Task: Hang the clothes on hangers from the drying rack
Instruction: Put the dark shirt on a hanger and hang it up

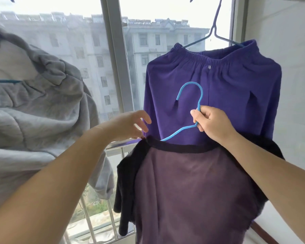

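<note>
**Dark garment on blue hanger, held before window**

Head view: right hand [212, 124] pinching light-blue hanger [192, 110] at its neck. Left hand [130, 125], fingers loosely curled, touching dark purple garment [192, 191] at its shoulder edge. Behind, violet trousers [218, 88] on a darker hanger [213, 30]; at left, grey hoodie [33, 103].

Two bare, sleeveless forearms [60, 173]

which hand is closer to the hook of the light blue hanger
Right. The right hand grips the blue hanger at its neck, just below the hook. The left hand is off to the left and lower, at the shoulder of the dark garment.
</note>
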A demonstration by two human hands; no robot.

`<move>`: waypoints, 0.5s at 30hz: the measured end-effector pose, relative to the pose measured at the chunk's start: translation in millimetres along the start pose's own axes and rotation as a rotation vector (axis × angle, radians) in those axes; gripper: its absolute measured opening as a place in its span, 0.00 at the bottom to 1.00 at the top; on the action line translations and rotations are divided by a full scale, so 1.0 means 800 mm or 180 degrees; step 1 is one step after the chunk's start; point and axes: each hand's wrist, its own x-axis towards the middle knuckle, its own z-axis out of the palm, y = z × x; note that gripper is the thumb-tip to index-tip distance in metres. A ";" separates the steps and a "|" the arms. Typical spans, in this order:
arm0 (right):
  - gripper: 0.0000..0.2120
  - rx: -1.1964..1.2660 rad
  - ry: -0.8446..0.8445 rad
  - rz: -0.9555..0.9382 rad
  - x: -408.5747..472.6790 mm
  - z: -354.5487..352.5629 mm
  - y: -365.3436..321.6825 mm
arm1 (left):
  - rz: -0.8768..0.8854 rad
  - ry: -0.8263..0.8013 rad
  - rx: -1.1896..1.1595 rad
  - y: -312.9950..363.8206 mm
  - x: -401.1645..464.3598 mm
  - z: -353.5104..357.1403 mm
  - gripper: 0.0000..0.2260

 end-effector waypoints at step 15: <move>0.16 0.0933 -0.0164 0.0052 0.014 0.014 -0.027 | 0.0029 0.0251 0.0652 0.007 0.000 0.034 0.09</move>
